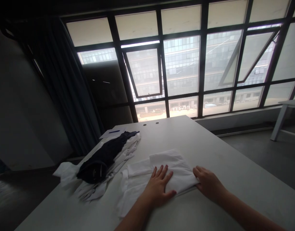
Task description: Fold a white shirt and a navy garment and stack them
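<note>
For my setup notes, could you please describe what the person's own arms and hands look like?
Both the left hand and right hand are bare, and so are the left forearm and right forearm: no gloves or sleeves in view. No ring, watch, cable or marking shows.

Words I can read: none - nothing here is clear enough to read.
Dark cloth [96,168]: it has a small pale mark on it - too tiny to read.
Sheet of paper [106,134]: any writing on it is too small to see.
Blue pen [114,131]: no words show on it.
</note>
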The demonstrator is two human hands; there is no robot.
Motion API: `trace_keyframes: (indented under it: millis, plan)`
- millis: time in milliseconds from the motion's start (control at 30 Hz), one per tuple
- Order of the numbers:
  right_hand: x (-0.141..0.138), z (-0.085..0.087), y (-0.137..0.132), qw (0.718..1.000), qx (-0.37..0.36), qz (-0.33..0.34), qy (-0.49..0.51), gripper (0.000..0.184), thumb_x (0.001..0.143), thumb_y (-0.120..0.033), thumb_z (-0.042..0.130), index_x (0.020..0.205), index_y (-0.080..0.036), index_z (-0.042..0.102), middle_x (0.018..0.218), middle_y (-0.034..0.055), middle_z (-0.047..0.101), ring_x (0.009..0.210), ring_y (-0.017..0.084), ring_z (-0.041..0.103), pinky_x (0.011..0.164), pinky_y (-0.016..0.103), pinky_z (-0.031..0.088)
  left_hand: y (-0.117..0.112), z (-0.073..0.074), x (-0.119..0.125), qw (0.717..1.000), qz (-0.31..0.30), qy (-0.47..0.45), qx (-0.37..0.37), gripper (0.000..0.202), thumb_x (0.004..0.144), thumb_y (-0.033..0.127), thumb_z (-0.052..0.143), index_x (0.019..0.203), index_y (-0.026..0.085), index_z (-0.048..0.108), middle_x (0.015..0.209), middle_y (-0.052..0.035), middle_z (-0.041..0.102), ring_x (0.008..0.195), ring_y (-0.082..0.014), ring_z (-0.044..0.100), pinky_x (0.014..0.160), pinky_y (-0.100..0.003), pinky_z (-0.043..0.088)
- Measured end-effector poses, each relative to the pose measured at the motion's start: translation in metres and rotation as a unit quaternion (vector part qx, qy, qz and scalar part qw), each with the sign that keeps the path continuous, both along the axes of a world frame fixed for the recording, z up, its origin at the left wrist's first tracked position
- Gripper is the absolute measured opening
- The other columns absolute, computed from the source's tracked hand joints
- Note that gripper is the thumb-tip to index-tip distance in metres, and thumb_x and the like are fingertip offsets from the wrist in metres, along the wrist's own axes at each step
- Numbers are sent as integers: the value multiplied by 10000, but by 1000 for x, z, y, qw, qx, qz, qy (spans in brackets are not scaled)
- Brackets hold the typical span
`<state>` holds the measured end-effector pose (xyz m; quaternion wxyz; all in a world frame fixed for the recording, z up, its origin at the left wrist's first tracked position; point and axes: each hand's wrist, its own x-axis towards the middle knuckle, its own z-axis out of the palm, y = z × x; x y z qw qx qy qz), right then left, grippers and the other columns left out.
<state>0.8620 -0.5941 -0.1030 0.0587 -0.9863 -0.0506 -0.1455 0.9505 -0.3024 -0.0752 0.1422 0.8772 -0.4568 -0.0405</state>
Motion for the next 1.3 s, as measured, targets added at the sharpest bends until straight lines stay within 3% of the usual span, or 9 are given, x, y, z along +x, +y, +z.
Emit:
trace_keyframes:
  millis: [167,533,633,800,933,1100,1300]
  plan:
    - [-1,3,3,999,-22,-9,33,213,727,-70,483,861,-216,562,856,42,700,801,216,656,671,301,350,-1,-2,2,1000,1,-7,-2,833,888,772,485,1582,381,240,1676,-20,70,1539,-340,67,1240,-578,40]
    - [-3,-4,-7,995,-23,-78,60,153,773,-111,514,866,-212,581,834,76,734,778,249,703,628,295,336,5,-5,5,1000,15,8,7,846,880,802,452,1583,385,234,1677,-25,58,1542,-326,42,1235,-584,12]
    - [-2,-4,-9,997,-20,-56,47,142,764,-124,525,868,-214,561,841,66,715,779,246,685,632,293,339,4,-7,7,1000,11,10,10,870,866,806,475,1585,383,228,1676,-30,56,1541,-331,42,1233,-588,16]
    - [-3,0,-9,999,-21,40,16,157,775,-96,493,861,-218,542,852,42,696,779,204,653,648,282,341,4,-11,10,1000,7,6,16,904,846,798,520,1587,377,221,1677,-31,51,1538,-350,50,1230,-597,25]
    - [-1,-1,-12,998,-20,18,55,229,765,-54,458,888,-216,563,866,33,709,784,200,670,649,277,343,6,-10,12,1000,5,15,19,921,832,815,520,1587,380,220,1678,-31,48,1539,-340,45,1231,-589,29]
    - [8,-9,-24,995,15,-11,95,376,765,-81,502,1106,-217,581,1003,77,725,909,240,677,762,311,426,7,-8,12,999,11,20,23,933,830,821,516,1589,374,208,1677,-34,45,1540,-330,38,1232,-581,35]
    - [0,-10,-29,993,80,91,10,512,700,-52,513,1185,-216,529,1219,113,571,1113,257,556,990,402,425,8,-6,11,999,-3,23,29,964,811,805,564,1592,375,196,1675,-44,34,1537,-343,40,1227,-591,41]
